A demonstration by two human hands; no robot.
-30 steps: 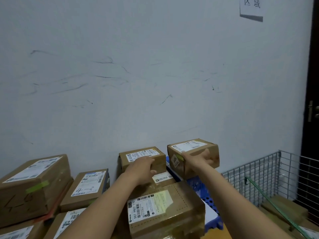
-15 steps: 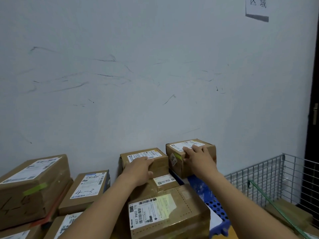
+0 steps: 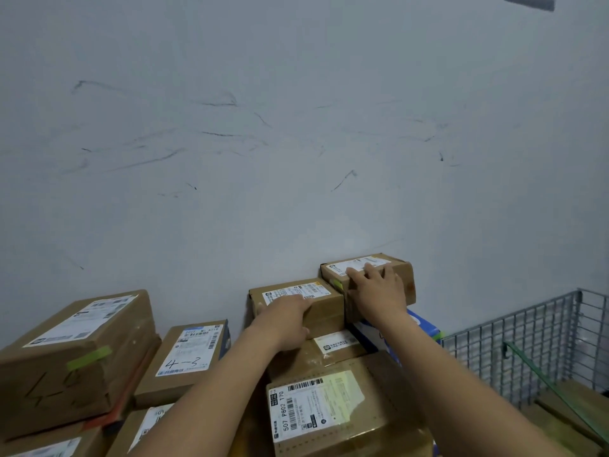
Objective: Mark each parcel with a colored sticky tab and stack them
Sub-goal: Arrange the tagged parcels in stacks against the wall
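Note:
Two small brown parcels with white labels stand side by side against the wall. My left hand grips the near left corner of the left small parcel. My right hand lies flat, fingers spread, on the top and front of the right small parcel, which sits higher and carries a green tab on its left edge. The right parcel rests on a white and blue box. In front lies a bigger parcel with a barcode label and a yellowish tab.
Left of my arms are stacked parcels: a large one with a green tab and one marked "4-3". A grey wire cage with boxes inside stands at the right. The scuffed wall rises directly behind the parcels.
The right small parcel went from held in the air to set down against the wall, beside the left one. My right hand shifted from its side to its top. My left hand stayed put.

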